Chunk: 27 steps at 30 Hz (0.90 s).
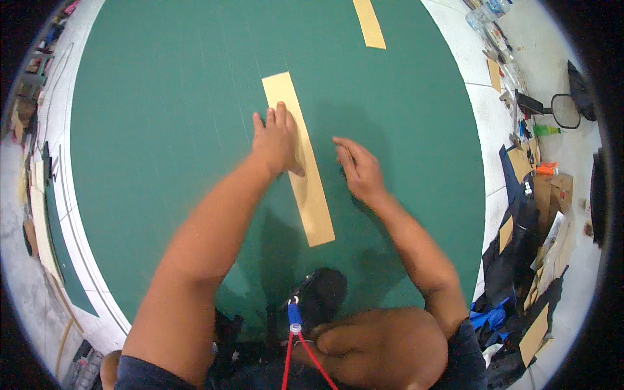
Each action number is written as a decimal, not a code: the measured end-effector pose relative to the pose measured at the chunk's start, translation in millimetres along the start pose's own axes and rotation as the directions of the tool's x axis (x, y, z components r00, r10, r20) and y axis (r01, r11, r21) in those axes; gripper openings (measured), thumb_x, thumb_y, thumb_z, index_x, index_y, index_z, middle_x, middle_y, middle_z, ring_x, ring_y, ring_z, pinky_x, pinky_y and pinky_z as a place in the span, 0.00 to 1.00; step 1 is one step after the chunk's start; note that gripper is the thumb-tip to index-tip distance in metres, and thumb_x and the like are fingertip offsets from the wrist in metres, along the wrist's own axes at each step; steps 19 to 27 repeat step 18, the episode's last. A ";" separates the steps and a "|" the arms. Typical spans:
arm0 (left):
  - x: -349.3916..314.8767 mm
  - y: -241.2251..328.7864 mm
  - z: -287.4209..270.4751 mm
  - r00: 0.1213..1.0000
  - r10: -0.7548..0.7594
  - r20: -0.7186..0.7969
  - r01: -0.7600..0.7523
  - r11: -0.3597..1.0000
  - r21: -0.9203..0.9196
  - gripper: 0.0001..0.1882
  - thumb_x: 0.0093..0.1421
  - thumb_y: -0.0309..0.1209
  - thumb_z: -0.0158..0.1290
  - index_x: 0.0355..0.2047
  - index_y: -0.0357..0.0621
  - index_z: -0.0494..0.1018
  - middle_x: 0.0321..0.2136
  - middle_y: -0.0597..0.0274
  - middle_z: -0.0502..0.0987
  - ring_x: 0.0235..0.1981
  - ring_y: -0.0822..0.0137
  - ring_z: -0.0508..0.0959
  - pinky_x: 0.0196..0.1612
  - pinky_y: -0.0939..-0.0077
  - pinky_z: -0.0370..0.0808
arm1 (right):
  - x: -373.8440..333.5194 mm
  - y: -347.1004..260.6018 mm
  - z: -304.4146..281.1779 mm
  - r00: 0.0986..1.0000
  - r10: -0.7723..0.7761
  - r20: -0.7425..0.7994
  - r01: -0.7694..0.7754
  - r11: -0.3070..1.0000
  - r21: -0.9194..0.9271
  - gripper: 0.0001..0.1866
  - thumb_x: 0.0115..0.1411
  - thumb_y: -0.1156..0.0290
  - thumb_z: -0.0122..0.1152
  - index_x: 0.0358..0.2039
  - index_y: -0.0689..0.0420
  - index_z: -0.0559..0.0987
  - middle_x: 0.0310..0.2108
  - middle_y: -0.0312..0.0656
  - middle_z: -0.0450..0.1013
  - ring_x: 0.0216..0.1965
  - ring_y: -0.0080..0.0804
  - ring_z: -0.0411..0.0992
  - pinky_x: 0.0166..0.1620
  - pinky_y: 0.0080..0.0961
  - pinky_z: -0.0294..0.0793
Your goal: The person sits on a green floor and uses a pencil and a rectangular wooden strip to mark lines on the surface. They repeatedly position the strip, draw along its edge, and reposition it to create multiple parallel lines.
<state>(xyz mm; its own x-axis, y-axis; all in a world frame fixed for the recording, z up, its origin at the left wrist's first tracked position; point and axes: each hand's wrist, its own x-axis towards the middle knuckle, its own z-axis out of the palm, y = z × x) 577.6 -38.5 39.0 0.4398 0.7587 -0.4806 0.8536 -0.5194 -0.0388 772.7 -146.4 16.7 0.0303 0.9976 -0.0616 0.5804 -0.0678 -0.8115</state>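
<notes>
A long, narrow strip of tan board lies at a slant on a large green sheet. My left hand rests on the strip's upper half with its fingers spread and pointing away from me; some fingers reach past the left edge. To the right of the strip, apart from it, my right hand is low over the green sheet. Its thumb and fingers are drawn together in a pinch, and whatever may be between them is too small to make out.
Another tan strip lies at the far edge of the sheet. Down the right side are a plastic bottle, a round mirror, an orange box, cardboard and dark cloth. My shoe and bent knee are close below.
</notes>
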 end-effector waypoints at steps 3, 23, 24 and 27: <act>-1.1 0.9 -3.8 0.999 0.000 0.032 0.000 1.000 0.012 0.77 0.32 0.64 0.75 0.72 0.30 0.49 0.75 0.39 0.46 0.75 0.43 0.52 0.72 0.32 0.51 | 66.3 -5.0 6.8 0.993 -0.080 -0.088 0.083 0.996 0.029 0.19 0.74 0.60 0.50 0.54 0.59 0.79 0.50 0.51 0.79 0.50 0.48 0.78 0.54 0.38 0.75; 3.1 2.7 -10.4 0.995 -0.013 0.102 0.009 0.999 0.042 0.77 0.32 0.64 0.75 0.73 0.33 0.49 0.76 0.43 0.45 0.75 0.43 0.51 0.71 0.32 0.52 | 205.0 -9.0 48.2 0.972 -0.221 -0.076 0.212 0.971 -0.111 0.16 0.69 0.61 0.56 0.50 0.56 0.82 0.49 0.54 0.79 0.52 0.50 0.77 0.55 0.43 0.75; 3.1 2.7 -10.4 0.995 -0.013 0.102 0.009 0.999 0.042 0.77 0.32 0.64 0.75 0.73 0.33 0.49 0.76 0.43 0.45 0.75 0.43 0.51 0.71 0.32 0.52 | 205.0 -9.0 48.2 0.972 -0.221 -0.076 0.212 0.971 -0.111 0.16 0.69 0.61 0.56 0.50 0.56 0.82 0.49 0.54 0.79 0.52 0.50 0.77 0.55 0.43 0.75; 3.1 2.7 -10.4 0.995 -0.013 0.102 0.009 0.999 0.042 0.77 0.32 0.64 0.75 0.73 0.33 0.49 0.76 0.43 0.45 0.75 0.43 0.51 0.71 0.32 0.52 | 205.0 -9.0 48.2 0.972 -0.221 -0.076 0.212 0.971 -0.111 0.16 0.69 0.61 0.56 0.50 0.56 0.82 0.49 0.54 0.79 0.52 0.50 0.77 0.55 0.43 0.75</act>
